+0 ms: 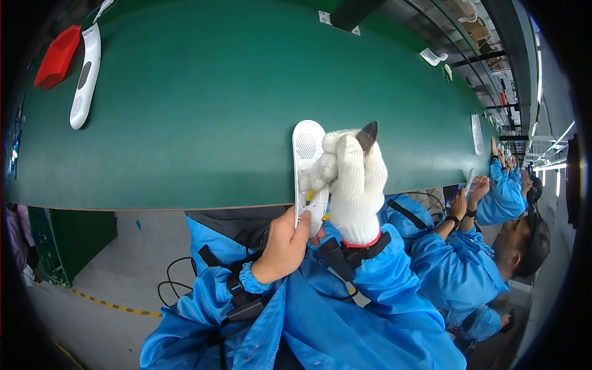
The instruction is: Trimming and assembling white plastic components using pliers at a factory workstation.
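My left hand, bare, is closed on the lower end of a long white plastic shell with a rounded top and a patch of small holes. The shell is held upright at the table's near edge. My right hand, in a white knitted glove, is closed against the shell's right side and covers part of it. A dark tapered piece sticks out at the top of this glove; what it belongs to is hidden. Small yellow bits show on the shell below the glove's fingertips.
On the green table, a white handheld device lies at far left beside a red tray. A metal post stands at the back. White parts lie at right, where co-workers in blue sit close by.
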`<control>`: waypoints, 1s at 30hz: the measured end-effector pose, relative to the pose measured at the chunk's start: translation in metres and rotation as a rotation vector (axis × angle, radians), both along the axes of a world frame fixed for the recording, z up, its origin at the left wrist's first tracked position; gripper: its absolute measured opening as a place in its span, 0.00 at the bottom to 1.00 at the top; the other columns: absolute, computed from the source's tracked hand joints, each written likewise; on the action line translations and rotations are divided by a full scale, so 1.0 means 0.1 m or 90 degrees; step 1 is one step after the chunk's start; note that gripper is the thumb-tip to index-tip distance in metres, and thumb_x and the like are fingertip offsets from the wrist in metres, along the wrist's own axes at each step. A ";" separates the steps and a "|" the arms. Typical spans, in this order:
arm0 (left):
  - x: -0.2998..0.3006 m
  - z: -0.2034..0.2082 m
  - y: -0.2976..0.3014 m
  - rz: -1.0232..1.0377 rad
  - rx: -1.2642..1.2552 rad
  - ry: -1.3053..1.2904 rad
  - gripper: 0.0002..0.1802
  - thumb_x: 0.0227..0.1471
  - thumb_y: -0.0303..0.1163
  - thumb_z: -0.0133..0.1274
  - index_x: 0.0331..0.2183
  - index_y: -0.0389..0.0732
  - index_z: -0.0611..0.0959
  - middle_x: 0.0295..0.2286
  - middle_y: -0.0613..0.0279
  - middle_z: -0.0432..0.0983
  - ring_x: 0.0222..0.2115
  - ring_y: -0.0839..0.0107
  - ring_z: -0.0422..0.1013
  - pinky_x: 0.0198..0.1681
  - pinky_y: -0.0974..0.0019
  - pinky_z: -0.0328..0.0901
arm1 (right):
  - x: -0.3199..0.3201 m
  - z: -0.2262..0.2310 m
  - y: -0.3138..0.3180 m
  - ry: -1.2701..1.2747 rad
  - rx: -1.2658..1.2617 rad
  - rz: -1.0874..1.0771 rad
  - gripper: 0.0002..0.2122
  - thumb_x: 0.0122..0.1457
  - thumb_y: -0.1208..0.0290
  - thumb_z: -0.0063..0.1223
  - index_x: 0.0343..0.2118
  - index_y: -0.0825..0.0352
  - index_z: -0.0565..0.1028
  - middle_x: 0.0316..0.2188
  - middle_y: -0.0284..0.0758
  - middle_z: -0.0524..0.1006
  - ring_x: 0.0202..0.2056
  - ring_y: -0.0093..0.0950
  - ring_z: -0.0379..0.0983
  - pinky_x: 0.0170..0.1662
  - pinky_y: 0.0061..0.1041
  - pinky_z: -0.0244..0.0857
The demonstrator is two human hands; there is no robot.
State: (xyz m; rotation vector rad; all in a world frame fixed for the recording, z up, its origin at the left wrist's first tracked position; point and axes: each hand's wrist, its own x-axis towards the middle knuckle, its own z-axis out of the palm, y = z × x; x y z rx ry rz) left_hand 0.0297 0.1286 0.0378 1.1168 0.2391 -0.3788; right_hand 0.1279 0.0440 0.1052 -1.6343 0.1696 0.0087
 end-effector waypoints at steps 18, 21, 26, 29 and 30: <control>0.14 0.03 0.03 -0.036 0.055 -0.006 0.17 0.67 0.30 0.36 0.38 0.29 0.77 0.24 0.57 0.78 0.22 0.73 0.73 0.29 0.67 0.69 | 0.20 -0.03 -0.25 0.139 0.097 0.086 0.11 0.68 0.64 0.50 0.43 0.67 0.74 0.25 0.28 0.75 0.27 0.16 0.70 0.29 0.19 0.65; 0.18 0.02 -0.01 -0.034 0.043 0.000 0.17 0.67 0.30 0.36 0.38 0.29 0.77 0.24 0.57 0.79 0.22 0.74 0.74 0.29 0.67 0.69 | 0.22 -0.02 -0.26 0.117 -0.002 0.085 0.11 0.68 0.64 0.50 0.42 0.68 0.74 0.25 0.28 0.75 0.25 0.16 0.69 0.28 0.19 0.64; 0.16 -0.01 0.01 -0.039 0.075 -0.023 0.15 0.65 0.28 0.39 0.41 0.28 0.77 0.24 0.57 0.80 0.21 0.70 0.77 0.28 0.66 0.71 | 0.16 -0.01 -0.19 0.093 -0.026 0.026 0.10 0.68 0.66 0.51 0.42 0.68 0.75 0.27 0.29 0.77 0.26 0.16 0.69 0.28 0.19 0.65; 0.15 -0.03 0.00 -0.036 0.077 -0.027 0.14 0.65 0.28 0.39 0.41 0.28 0.77 0.23 0.56 0.80 0.21 0.69 0.77 0.28 0.66 0.71 | 0.17 -0.03 -0.10 0.025 -0.080 -0.009 0.12 0.69 0.64 0.47 0.39 0.69 0.75 0.22 0.28 0.73 0.21 0.17 0.67 0.23 0.19 0.59; 0.14 -0.03 -0.02 -0.029 0.069 -0.026 0.14 0.65 0.28 0.39 0.41 0.28 0.77 0.23 0.56 0.80 0.20 0.69 0.77 0.28 0.66 0.71 | 0.16 -0.04 -0.09 0.024 -0.079 -0.011 0.12 0.69 0.64 0.47 0.39 0.69 0.75 0.22 0.28 0.73 0.21 0.17 0.67 0.23 0.19 0.59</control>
